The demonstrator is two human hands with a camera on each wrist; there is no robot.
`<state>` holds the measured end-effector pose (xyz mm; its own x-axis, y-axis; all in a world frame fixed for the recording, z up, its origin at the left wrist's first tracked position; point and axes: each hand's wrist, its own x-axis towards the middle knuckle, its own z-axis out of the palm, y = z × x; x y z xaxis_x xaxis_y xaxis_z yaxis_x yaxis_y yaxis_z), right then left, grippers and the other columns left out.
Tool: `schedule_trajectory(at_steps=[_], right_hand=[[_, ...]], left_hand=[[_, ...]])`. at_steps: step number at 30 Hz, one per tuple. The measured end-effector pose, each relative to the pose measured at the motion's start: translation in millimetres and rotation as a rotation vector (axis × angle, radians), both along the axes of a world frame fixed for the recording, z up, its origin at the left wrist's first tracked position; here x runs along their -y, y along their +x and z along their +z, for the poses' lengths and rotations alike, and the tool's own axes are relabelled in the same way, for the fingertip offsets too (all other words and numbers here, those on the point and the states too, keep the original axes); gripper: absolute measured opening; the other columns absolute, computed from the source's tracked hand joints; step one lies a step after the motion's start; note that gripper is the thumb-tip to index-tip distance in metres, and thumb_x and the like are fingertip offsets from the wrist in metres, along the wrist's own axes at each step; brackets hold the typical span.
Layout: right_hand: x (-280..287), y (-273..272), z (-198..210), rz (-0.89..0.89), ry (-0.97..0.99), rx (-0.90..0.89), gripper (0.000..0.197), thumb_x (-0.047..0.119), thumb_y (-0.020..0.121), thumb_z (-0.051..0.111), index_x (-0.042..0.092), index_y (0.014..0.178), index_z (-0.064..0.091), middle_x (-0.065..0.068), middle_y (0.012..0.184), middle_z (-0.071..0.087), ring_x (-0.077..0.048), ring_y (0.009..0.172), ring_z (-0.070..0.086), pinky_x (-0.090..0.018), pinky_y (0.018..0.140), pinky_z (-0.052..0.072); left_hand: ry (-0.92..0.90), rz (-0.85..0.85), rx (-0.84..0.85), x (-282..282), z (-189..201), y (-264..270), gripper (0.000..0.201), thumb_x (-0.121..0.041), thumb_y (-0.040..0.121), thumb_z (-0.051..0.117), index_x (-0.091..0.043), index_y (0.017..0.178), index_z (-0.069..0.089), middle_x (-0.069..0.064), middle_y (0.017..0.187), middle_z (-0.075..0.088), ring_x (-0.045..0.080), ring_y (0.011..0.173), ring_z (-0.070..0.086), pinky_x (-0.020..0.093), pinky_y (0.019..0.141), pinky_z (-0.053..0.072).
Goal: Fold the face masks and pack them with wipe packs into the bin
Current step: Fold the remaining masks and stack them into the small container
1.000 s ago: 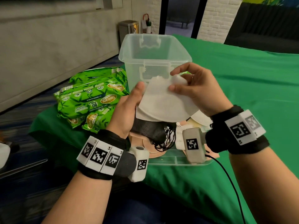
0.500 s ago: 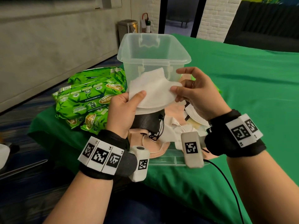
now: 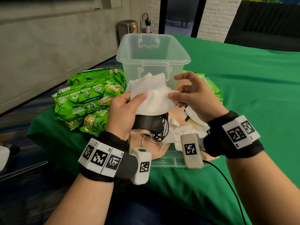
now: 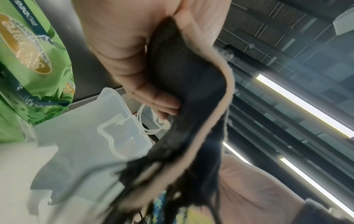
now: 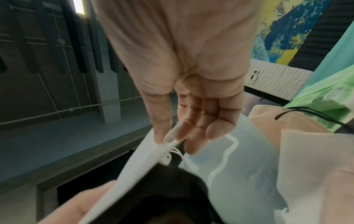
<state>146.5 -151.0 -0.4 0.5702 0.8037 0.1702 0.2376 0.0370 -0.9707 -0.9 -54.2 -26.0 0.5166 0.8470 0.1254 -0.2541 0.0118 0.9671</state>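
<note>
A white face mask (image 3: 154,96) is held up in front of the clear plastic bin (image 3: 152,57). My left hand (image 3: 138,101) grips its left side, thumb on top, with a black mask (image 3: 149,124) clamped beneath it. In the left wrist view the fingers (image 4: 153,100) curl round that black mask (image 4: 184,78). My right hand (image 3: 175,93) pinches the white mask's right edge between thumb and forefinger; the right wrist view shows this pinch on the mask's edge (image 5: 145,157). The green wipe packs (image 3: 87,103) lie left of the bin.
Loose peach, white and black masks (image 3: 164,140) are heaped on a clear lid (image 3: 172,159) under my hands. More green wipe packs (image 3: 209,85) lie right of the bin. Green cloth (image 3: 251,95) covers the table; its left edge drops off beside the packs.
The white mask has gone from a flat rounded shape to a folded one with corners pointing up. My right hand moved from its top edge to its right edge.
</note>
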Motion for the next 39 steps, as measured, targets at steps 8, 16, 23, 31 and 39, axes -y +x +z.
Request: schedule_trajectory(at_steps=[8, 16, 23, 31, 39], right_hand=[[1.3, -7.6, -4.6, 0.093, 0.045, -0.11, 0.044, -0.007, 0.07, 0.072, 0.02, 0.099, 0.052, -0.008, 0.071, 0.051, -0.023, 0.065, 0.05, -0.031, 0.061, 0.047], [3.1, -8.5, -4.7, -0.079, -0.016, 0.01, 0.031, -0.005, 0.063, 0.078, 0.011, 0.08, 0.057, -0.012, 0.061, 0.052, -0.006, 0.041, 0.047, -0.015, 0.044, 0.038], [2.2, -6.4, 12.9, -0.146, 0.107, -0.042, 0.024, -0.005, 0.078, 0.066, 0.009, 0.068, 0.049, -0.005, 0.061, 0.061, -0.012, 0.049, 0.056, -0.021, 0.05, 0.047], [-10.4, -22.7, 40.2, 0.181, 0.496, -0.323, 0.021, -0.006, 0.093, 0.04, 0.01, 0.08, 0.036, -0.013, 0.076, 0.055, -0.017, 0.056, 0.065, -0.023, 0.054, 0.051], [4.6, -14.0, 11.9, 0.179, 0.037, -0.423, 0.022, -0.009, 0.088, 0.045, 0.009, 0.076, 0.041, -0.013, 0.063, 0.049, -0.015, 0.038, 0.054, -0.021, 0.04, 0.045]], left_hand=[[0.054, 0.042, -0.037, -4.4, -7.9, 0.7, 0.015, -0.009, 0.087, 0.061, -0.02, 0.082, 0.07, -0.003, 0.086, 0.073, 0.02, 0.088, 0.068, 0.034, 0.08, 0.053], [0.046, 0.075, -0.013, -5.3, -7.7, -0.4, 0.017, -0.008, 0.087, 0.061, -0.02, 0.078, 0.07, -0.001, 0.086, 0.072, 0.023, 0.09, 0.067, 0.038, 0.084, 0.053], [-0.001, 0.042, -0.013, -4.1, -8.4, -0.3, 0.021, -0.02, 0.088, 0.061, -0.019, 0.07, 0.072, -0.001, 0.078, 0.072, 0.024, 0.087, 0.066, 0.039, 0.087, 0.05], [-0.164, -0.126, -0.101, 1.4, -6.8, 1.5, 0.068, -0.06, 0.09, 0.034, -0.008, 0.073, 0.073, 0.023, 0.096, 0.07, 0.04, 0.1, 0.063, 0.046, 0.09, 0.048], [-0.278, -0.227, 0.084, 3.3, 0.7, -3.3, 0.084, -0.065, 0.077, 0.035, 0.002, 0.124, 0.055, 0.024, 0.118, 0.062, 0.034, 0.111, 0.061, 0.046, 0.098, 0.047]])
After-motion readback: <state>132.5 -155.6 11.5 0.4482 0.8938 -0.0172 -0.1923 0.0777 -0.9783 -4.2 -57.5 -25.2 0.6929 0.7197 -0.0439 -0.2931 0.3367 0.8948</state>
